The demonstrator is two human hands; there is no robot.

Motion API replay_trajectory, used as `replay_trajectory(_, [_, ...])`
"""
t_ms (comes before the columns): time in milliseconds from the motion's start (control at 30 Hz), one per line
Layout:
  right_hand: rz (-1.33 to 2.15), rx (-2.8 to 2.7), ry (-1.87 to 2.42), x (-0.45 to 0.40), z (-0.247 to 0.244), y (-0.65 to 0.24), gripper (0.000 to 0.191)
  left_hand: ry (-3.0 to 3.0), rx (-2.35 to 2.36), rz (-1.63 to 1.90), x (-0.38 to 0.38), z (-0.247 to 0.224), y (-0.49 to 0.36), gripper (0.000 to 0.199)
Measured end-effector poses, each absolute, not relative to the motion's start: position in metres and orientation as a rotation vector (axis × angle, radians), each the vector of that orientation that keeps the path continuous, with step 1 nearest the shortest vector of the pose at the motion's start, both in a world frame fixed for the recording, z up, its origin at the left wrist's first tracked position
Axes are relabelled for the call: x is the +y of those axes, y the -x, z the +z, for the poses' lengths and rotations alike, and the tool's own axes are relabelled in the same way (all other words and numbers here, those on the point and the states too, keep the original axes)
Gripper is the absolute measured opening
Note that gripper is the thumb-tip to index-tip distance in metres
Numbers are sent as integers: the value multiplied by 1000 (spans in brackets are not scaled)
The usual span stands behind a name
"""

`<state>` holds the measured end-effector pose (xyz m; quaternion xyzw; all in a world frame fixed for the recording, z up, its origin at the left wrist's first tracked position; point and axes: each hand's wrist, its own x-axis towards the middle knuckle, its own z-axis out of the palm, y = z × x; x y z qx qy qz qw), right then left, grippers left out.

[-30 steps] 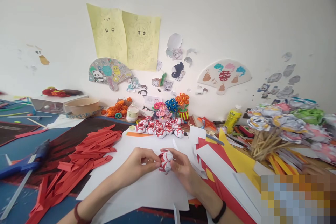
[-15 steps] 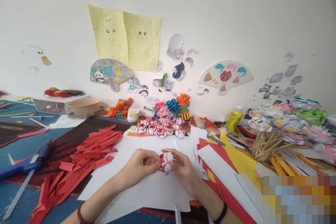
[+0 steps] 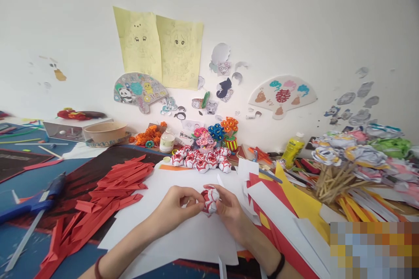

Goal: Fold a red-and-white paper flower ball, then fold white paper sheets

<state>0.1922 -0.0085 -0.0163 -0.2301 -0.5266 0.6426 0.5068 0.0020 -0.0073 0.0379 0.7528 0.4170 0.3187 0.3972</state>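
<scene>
the left hand (image 3: 178, 204) and right hand (image 3: 231, 216) pinch one paper flower (image 3: 211, 199) between them. similar flowers (image 3: 202, 165) sit beyond the grip, red strips (image 3: 113, 188) to its left.

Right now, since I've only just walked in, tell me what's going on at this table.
A person is holding a red-and-white flower, which looks like folded paper, with the left hand and right hand over white paper. Just beyond sits a cluster of similar flowers. To the left lie folded red strips and a blue glue gun; to the right are a yellow sheet and a bunch of flowers on sticks.
</scene>
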Motion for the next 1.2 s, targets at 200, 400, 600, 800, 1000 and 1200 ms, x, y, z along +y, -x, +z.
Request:
replay_trajectory(200, [1559, -1278, 554, -9, -15, -192, 44, -1872, 1033, 809, -7, 38, -2, 23])
replay_trajectory(400, [1562, -1288, 545, -9, -14, -191, 45, -1930, 1073, 806, -8, 36, -4, 25])
replay_trajectory(600, [1553, -1282, 582, -9, -13, -190, 48, -2001, 1052, 791, -6, 38, -3, 23])
replay_trajectory(800, [1597, -1339, 588, -10, -13, -194, 46, -2044, 1022, 795, -7, 42, 2, 17])
replay_trajectory(1000, [1616, -1332, 574, -10, -10, -193, 46, -2019, 1034, 798, -8, 40, 1, 15])
replay_trajectory(1200, [1633, -1330, 555, -9, -12, -194, 44, -2046, 1017, 819, -8, 40, 2, 22])
